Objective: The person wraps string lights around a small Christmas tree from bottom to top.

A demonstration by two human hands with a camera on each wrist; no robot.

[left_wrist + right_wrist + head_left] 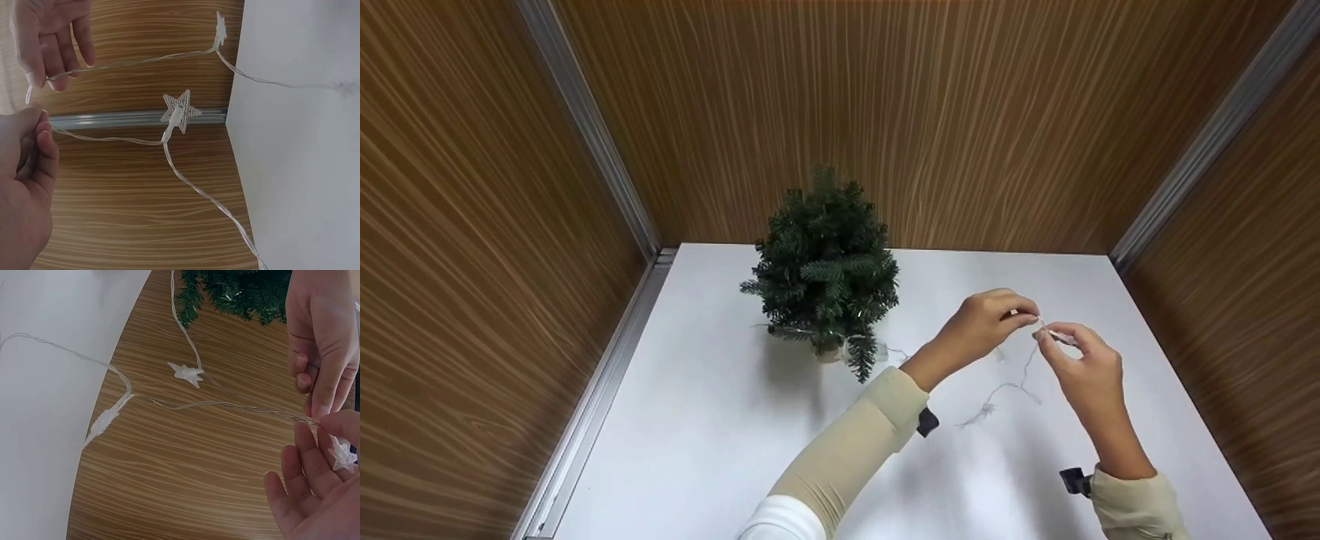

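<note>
Right hand [1087, 367]'s pinching a string of clear stars [165, 142] between thumb and forefinger, other fingers kinda spreading out. Left hand [986, 322]'s sitting just beside it, fingertips pinching the string too. Slack's trailing over the white table [697, 427]. Little green tree [829, 262]'s standing off left, wood panel [840, 97] rising behind.
</note>
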